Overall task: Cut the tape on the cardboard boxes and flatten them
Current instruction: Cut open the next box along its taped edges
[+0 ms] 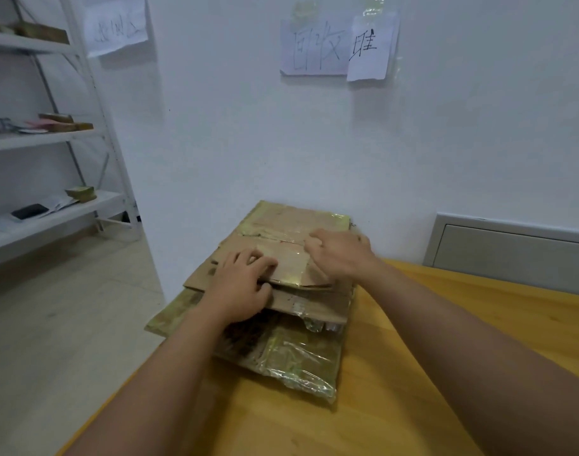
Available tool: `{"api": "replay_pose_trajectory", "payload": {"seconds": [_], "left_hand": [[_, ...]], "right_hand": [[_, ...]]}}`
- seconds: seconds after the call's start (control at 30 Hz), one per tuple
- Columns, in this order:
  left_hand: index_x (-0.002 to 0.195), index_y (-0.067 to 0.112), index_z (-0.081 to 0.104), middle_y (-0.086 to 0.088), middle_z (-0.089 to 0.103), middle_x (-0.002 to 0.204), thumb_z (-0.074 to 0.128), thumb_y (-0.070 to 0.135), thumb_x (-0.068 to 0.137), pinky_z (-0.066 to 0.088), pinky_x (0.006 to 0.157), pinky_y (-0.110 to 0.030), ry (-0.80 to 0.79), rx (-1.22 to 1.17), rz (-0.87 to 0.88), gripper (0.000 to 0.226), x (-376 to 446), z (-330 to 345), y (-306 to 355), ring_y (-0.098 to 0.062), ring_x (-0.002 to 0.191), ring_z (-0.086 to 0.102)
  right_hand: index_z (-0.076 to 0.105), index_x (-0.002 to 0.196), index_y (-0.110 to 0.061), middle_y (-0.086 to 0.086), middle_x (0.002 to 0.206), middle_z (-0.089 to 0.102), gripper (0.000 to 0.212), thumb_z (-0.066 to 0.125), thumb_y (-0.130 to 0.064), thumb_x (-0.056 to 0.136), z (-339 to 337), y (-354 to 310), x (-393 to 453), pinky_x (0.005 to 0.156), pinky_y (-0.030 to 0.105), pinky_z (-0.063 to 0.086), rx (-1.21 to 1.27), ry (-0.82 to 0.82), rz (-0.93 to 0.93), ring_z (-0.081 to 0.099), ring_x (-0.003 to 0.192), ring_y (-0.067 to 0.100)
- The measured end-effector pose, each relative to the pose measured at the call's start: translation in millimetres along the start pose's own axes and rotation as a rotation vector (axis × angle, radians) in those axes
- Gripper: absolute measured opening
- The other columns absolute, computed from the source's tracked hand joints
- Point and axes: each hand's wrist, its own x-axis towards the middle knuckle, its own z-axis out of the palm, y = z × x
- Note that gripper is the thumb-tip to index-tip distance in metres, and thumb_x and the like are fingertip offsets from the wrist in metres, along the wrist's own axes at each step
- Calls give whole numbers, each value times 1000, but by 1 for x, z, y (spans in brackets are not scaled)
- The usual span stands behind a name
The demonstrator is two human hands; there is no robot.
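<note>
Head view is showing a stack of flattened boxes (281, 258) lying at the far left corner of a yellow table (479, 324), right against the white wall (248, 126). Yellowish tape (298, 360) is covering much of the cardboard, wrinkled and shiny on the lowest piece nearest the person. The left hand (238, 284) is resting on the top box, fingers spread and slightly bent, pressing down on the near left part, with the thumb lying along the box's near edge. The right hand (339, 253) is sitting on the same box further back and to the right, its fingers curled tightly at the tape seam; whether they are pinching anything, I cannot tell. Both bare forearms are reaching in from the bottom. Two handwritten paper signs (339, 47) are hanging taped on the wall above. A white shelf rack (51, 143) is standing at left, carrying small cardboard pieces and a dark phone-like object (30, 211).
</note>
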Motion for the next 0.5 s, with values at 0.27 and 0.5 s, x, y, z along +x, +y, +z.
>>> {"api": "replay_pose_trajectory", "payload": {"seconds": [0.27, 0.5], "left_hand": [[121, 21, 64, -1, 31, 158, 37, 33, 103, 14, 118, -33, -33, -71, 26, 35, 55, -9, 5, -20, 146, 19], [155, 45, 7, 12, -8, 165, 19, 58, 102, -3, 122, -45, -383, 71, -70, 55, 81, 31, -10, -24, 152, -9]], "right_hand": [[11, 154, -36, 4, 164, 2, 65, 15, -65, 95, 44, 11, 39, 117, 58, -9, -244, -219, 0, -1, 150, 30], [4, 156, -29, 9, 163, -6, 71, 10, -66, 95, 65, 20, 36, 119, 51, -8, -291, -239, -45, -9, 149, 31]]}}
